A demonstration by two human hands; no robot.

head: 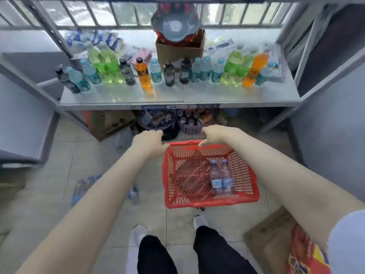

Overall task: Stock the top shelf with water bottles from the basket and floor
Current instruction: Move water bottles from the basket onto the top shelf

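Note:
A red plastic basket [171, 175] sits on the tiled floor in front of me, with two water bottles [221, 177] lying side by side in it. My left hand [148, 140] and my right hand [214, 135] hover just past the basket's far rim, fingers curled downward and holding nothing. Several more water bottles [84, 187] lie on the floor to the left, and one bottle [133, 192] lies beside my left forearm. The grey shelf [177, 95] ahead carries a row of water, green, orange and dark drink bottles.
A cardboard box [178, 50] with a bowl on top stands at the shelf's back. Boxes and a purple basket of cans [190, 120] sit under the shelf. A flat carton [270, 232] and a colourful bag [304, 256] lie at lower right. My feet stand behind the basket.

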